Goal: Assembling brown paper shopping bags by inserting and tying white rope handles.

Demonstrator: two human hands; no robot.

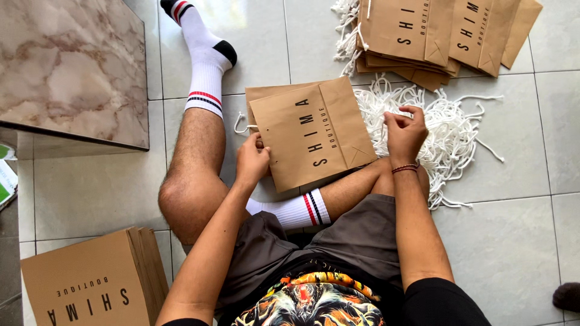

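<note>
The left hand [252,160] is clamped on the left edge of a flat brown paper bag [311,134], which rests tilted over the person's shin, above the tiled floor [513,241]. A white cord handle [241,125] loops out of the bag beside that hand. The right hand [403,134] sits just right of the bag, its fingers pinched together on a white cord from the heap of cords [450,136] under it. Beyond the heap lies a pile of finished bags [435,33]. Near the left knee stands another stack of bags [96,284], and a marble slab [72,66] fills the top left corner.
</note>
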